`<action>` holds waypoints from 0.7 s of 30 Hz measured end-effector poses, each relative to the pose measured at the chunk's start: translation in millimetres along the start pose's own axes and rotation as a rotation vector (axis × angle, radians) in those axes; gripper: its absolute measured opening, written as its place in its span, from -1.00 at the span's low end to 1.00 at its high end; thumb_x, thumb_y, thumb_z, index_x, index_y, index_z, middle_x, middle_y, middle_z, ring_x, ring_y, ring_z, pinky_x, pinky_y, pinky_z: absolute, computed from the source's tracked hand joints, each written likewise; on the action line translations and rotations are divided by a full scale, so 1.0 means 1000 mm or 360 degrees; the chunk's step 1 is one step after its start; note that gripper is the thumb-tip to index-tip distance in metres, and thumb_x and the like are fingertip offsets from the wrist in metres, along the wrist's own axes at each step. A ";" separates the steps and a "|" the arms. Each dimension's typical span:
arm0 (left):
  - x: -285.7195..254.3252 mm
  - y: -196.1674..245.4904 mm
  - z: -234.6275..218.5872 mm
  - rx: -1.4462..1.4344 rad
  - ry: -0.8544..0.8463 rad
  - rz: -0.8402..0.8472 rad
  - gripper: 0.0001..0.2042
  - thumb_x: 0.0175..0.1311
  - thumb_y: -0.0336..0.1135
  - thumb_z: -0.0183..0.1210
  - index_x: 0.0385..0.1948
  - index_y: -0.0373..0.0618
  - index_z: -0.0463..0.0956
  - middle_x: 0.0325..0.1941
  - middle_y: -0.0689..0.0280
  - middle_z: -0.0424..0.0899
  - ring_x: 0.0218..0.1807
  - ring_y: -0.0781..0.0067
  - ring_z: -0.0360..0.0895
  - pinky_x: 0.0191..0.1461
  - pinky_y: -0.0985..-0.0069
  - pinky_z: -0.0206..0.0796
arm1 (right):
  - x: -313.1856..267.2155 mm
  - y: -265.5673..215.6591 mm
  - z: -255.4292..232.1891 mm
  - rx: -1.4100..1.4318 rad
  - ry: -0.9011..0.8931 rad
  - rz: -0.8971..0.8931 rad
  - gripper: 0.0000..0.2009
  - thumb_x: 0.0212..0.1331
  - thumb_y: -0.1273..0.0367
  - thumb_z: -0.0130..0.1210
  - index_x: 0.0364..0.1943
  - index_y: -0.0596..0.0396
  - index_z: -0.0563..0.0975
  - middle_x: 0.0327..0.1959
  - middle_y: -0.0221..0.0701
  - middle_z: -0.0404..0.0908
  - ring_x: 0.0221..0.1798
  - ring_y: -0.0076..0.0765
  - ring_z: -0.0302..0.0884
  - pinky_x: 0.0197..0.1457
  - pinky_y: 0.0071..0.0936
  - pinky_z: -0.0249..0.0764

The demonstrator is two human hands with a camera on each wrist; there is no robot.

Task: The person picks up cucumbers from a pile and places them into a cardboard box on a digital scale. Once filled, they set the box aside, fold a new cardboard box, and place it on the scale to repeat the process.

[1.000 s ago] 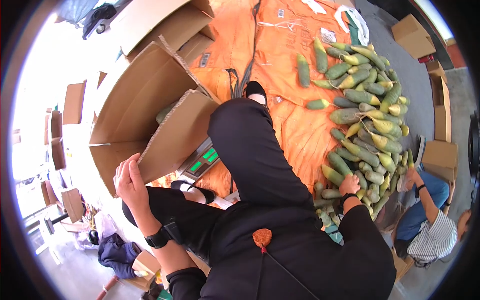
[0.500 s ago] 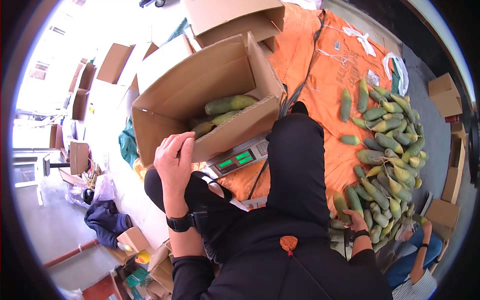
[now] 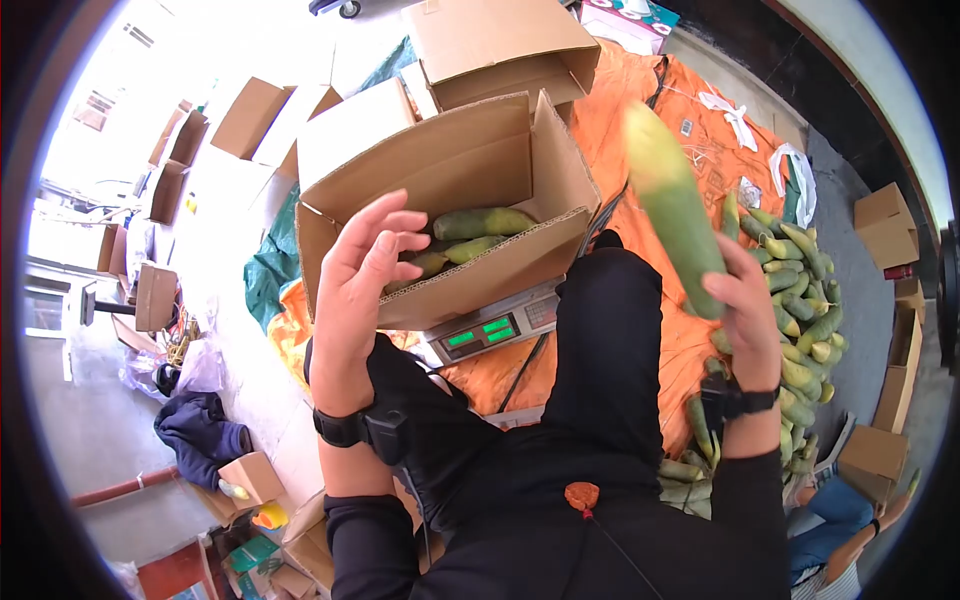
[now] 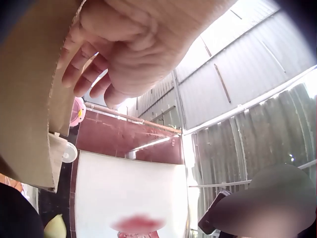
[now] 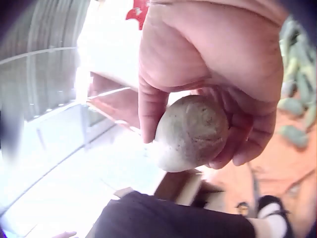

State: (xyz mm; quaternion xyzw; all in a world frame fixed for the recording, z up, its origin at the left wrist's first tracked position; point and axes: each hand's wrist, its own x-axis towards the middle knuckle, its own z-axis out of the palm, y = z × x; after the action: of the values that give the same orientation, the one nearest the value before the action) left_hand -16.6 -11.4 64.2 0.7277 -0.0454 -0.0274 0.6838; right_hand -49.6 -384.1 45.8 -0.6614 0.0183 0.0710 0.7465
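Note:
My right hand point(image 3: 752, 318) grips a large green radish point(image 3: 672, 210) by its lower end, its pale yellow-green end pointing up and away. In the right wrist view, thumb and fingers curl round the blunt end of this radish point(image 5: 190, 134). My left hand point(image 3: 358, 285) is held at the near left rim of an open cardboard box point(image 3: 480, 282), fingers spread and slightly bent, holding nothing. The left wrist view shows that hand point(image 4: 133, 49) beside the box wall point(image 4: 29, 94). Several green radishes point(image 3: 485, 222) lie inside the box, which sits on a digital scale point(image 3: 482, 335) with lit green displays.
A big pile of green radishes point(image 3: 800, 300) lies on an orange tarp point(image 3: 630, 370) to my right. Another cardboard box point(image 3: 490, 45) stands behind the box on the scale. At the lower right, a second person's arm point(image 3: 850, 550) shows. More boxes point(image 3: 255, 115) are at the left.
My right hand has taken a radish from the pile and raised it leftward toward the box. My left hand has let go of the box rim and lifted with fingers spread. The view has turned left.

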 end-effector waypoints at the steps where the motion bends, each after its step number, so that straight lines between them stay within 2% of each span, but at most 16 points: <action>1: 0.002 0.006 0.006 -0.0001 -0.0001 0.0004 -0.61 0.41 -0.22 -0.03 0.19 -0.18 0.32 0.06 0.22 0.52 -0.01 0.44 0.51 -0.07 0.54 0.41 | 0.014 -0.009 0.020 -0.0045 -0.0101 -0.0074 -0.44 -0.09 0.29 0.26 0.06 0.28 0.46 -0.10 -0.39 0.57 -0.06 -0.48 0.50 0.07 -0.52 0.38; 3: 0.008 0.020 0.017 -0.0342 -0.0076 0.0114 -0.50 0.34 -0.23 0.07 0.26 -0.18 0.20 0.11 0.17 0.47 0.00 0.38 0.51 -0.02 0.45 0.44 | 0.036 -0.020 0.062 -0.0107 -0.0315 -0.0191 -0.45 -0.09 0.28 0.28 0.05 0.24 0.47 -0.13 -0.38 0.58 -0.08 -0.45 0.51 0.04 -0.49 0.39; 4: 0.010 0.025 0.018 -0.0339 -0.0086 0.0118 -0.50 0.34 -0.23 0.07 0.26 -0.18 0.20 0.11 0.17 0.47 0.00 0.38 0.51 -0.02 0.45 0.44 | 0.045 -0.024 0.083 -0.0126 -0.0428 -0.0232 -0.46 -0.09 0.27 0.28 0.04 0.22 0.48 -0.15 -0.36 0.58 -0.09 -0.42 0.51 0.03 -0.47 0.40; 6: 0.013 0.029 0.023 -0.0566 -0.0088 0.0261 -0.43 0.32 -0.25 0.10 0.30 -0.19 0.10 0.16 0.09 0.43 0.05 0.29 0.50 0.04 0.35 0.45 | 0.060 -0.020 0.118 -0.0581 -0.0484 -0.0712 -0.47 -0.10 0.24 0.29 0.00 0.21 0.49 -0.19 -0.26 0.56 -0.12 -0.25 0.52 0.02 -0.38 0.41; 7: 0.014 0.031 0.024 -0.0598 0.0068 0.0180 -0.43 0.30 -0.29 0.10 0.29 -0.20 0.08 0.15 0.03 0.43 0.11 0.26 0.46 0.05 0.33 0.46 | 0.062 -0.020 0.132 -0.0700 -0.0537 -0.0742 -0.48 -0.06 0.26 0.27 0.04 0.17 0.47 -0.15 -0.28 0.54 -0.07 -0.28 0.50 0.04 -0.40 0.39; 8: 0.015 0.032 0.016 -0.0548 0.0137 0.0207 -0.46 0.30 -0.35 0.08 0.27 -0.21 0.10 0.14 -0.01 0.44 0.17 0.24 0.42 0.13 0.32 0.39 | 0.062 -0.019 0.143 -0.0822 -0.0585 -0.0767 -0.49 -0.01 0.29 0.25 0.08 0.12 0.46 -0.12 -0.31 0.52 -0.02 -0.31 0.48 0.06 -0.42 0.38; 10: 0.013 0.029 -0.001 -0.0411 0.0184 0.0331 -0.46 0.27 -0.38 0.11 0.26 -0.22 0.11 0.13 0.00 0.45 0.19 0.22 0.40 0.24 0.33 0.26 | 0.059 -0.012 0.154 -0.0665 -0.0562 -0.0704 -0.52 0.01 0.28 0.25 0.06 0.11 0.47 -0.15 -0.29 0.51 -0.05 -0.24 0.47 0.05 -0.38 0.38; 12: 0.009 0.029 -0.015 -0.0220 0.0204 0.0457 -0.44 0.24 -0.42 0.14 0.26 -0.23 0.11 0.13 0.02 0.46 0.18 0.25 0.40 0.31 0.34 0.15 | 0.057 -0.003 0.141 -0.0606 -0.0473 -0.0728 -0.55 0.05 0.30 0.23 0.07 0.09 0.47 -0.12 -0.32 0.52 -0.05 -0.32 0.47 0.03 -0.43 0.39; 14: 0.009 0.033 -0.022 0.0222 0.0332 0.0556 -0.42 0.21 -0.47 0.16 0.26 -0.24 0.11 0.15 0.05 0.46 0.17 0.28 0.41 0.31 0.37 0.15 | 0.050 -0.003 0.119 -0.0358 -0.0366 -0.0577 -0.61 0.11 0.36 0.19 0.06 0.08 0.49 -0.09 -0.38 0.53 -0.06 -0.48 0.47 0.00 -0.54 0.39; 15: 0.012 0.031 -0.024 0.0284 0.0369 0.0531 -0.42 0.19 -0.51 0.17 0.26 -0.20 0.15 0.13 0.13 0.46 0.15 0.35 0.41 0.26 0.40 0.20 | 0.046 0.001 0.106 -0.0133 -0.0337 -0.0444 -0.68 0.18 0.42 0.14 0.05 0.06 0.50 -0.12 -0.45 0.56 -0.09 -0.62 0.46 -0.04 -0.66 0.39; 16: 0.017 0.025 -0.029 0.0264 0.0331 0.0530 -0.42 0.19 -0.51 0.17 0.26 -0.20 0.15 0.13 0.13 0.46 0.15 0.35 0.41 0.26 0.40 0.20 | 0.042 0.008 0.090 -0.0057 -0.0251 -0.0337 -0.72 0.20 0.45 0.11 0.01 0.10 0.52 -0.18 -0.47 0.58 -0.14 -0.65 0.48 -0.07 -0.67 0.41; 18: 0.026 0.003 -0.039 0.0654 0.0345 0.0340 -0.44 0.16 -0.54 0.18 0.23 -0.17 0.20 0.08 0.20 0.46 0.10 0.42 0.42 0.18 0.45 0.27 | 0.033 0.026 0.058 0.0221 -0.0122 -0.0252 -0.75 0.22 0.44 0.09 -0.03 0.14 0.52 -0.22 -0.46 0.60 -0.17 -0.64 0.49 -0.09 -0.64 0.43; 19: 0.030 -0.007 -0.039 0.0695 0.0330 0.0223 -0.42 0.10 -0.59 0.19 0.22 -0.10 0.24 0.04 0.25 0.45 0.05 0.45 0.43 0.11 0.48 0.32 | 0.027 0.036 0.043 0.0201 0.0036 -0.0165 -0.77 0.21 0.43 0.10 -0.06 0.15 0.53 -0.25 -0.48 0.60 -0.21 -0.65 0.49 -0.13 -0.65 0.42; 20: 0.034 -0.018 -0.042 0.0686 0.0298 0.0225 -0.42 0.10 -0.59 0.19 0.22 -0.10 0.24 0.04 0.25 0.45 0.05 0.45 0.43 0.11 0.48 0.32 | 0.020 0.048 0.027 0.0183 0.0192 -0.0080 -0.78 0.19 0.42 0.11 -0.10 0.17 0.55 -0.29 -0.50 0.61 -0.26 -0.67 0.49 -0.17 -0.67 0.41; 21: 0.038 -0.029 -0.046 0.0863 0.0149 0.0088 -0.40 0.08 -0.60 0.19 0.22 -0.08 0.24 0.03 0.27 0.47 0.04 0.45 0.43 0.12 0.49 0.31 | 0.013 0.064 0.012 0.0125 0.0325 -0.0023 -0.79 0.19 0.42 0.10 -0.12 0.18 0.55 -0.30 -0.49 0.60 -0.27 -0.66 0.49 -0.19 -0.66 0.41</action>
State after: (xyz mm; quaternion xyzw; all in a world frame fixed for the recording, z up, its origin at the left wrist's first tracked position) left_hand 26.9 32.3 39.4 0.8832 -0.0392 0.0380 0.4659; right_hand -46.2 -363.9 -17.3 -0.6355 0.0922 -0.0031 0.7666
